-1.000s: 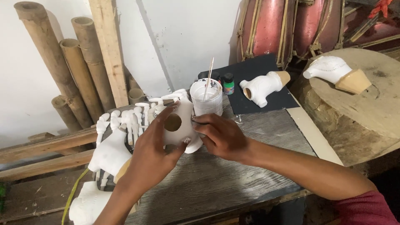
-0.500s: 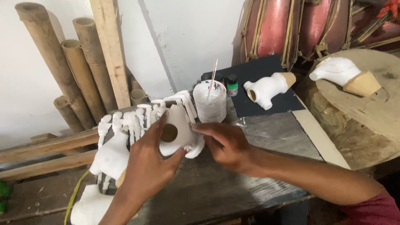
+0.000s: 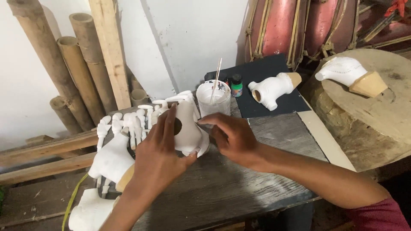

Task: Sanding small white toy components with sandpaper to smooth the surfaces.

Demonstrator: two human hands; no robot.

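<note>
Against the white wall at the far left lean thick bamboo poles (image 3: 64, 64) and a pale wooden plank (image 3: 109, 51). Below them, on the weathered grey wooden surface (image 3: 239, 188), lie rows of small white plaster limb pieces (image 3: 128, 124) and a larger white plaster torso-shaped casting (image 3: 112, 157).

The left hand (image 3: 158, 156) is clamped around a white hollow plaster figure piece with a round dark hole (image 3: 186, 128), thumb under it and fingers wrapped over its upper side, so the piece is held just above the surface near its back edge. The right hand (image 3: 231, 139) meets it from the other side, fingers pinched together against the piece's edge; whether a small tool sits in that pinch cannot be told. The step in hand looks like close work on the casting's edge or seam, with one hand steadying and the other touching it up. Any further touch there calls for a firm hold on the piece and light pressure, since thin plaster likely chips easily.

Just behind stands a clear plastic cup smeared with white, with a thin stick (image 3: 212, 97) in it. Next come small paint bottles (image 3: 236, 84) on a dark sheet (image 3: 274, 85), a white plaster piece with a tan end (image 3: 272, 89), and another (image 3: 349, 75) on a round wooden block (image 3: 376, 107). Red drum-like bodies (image 3: 299, 25) stand behind.
</note>
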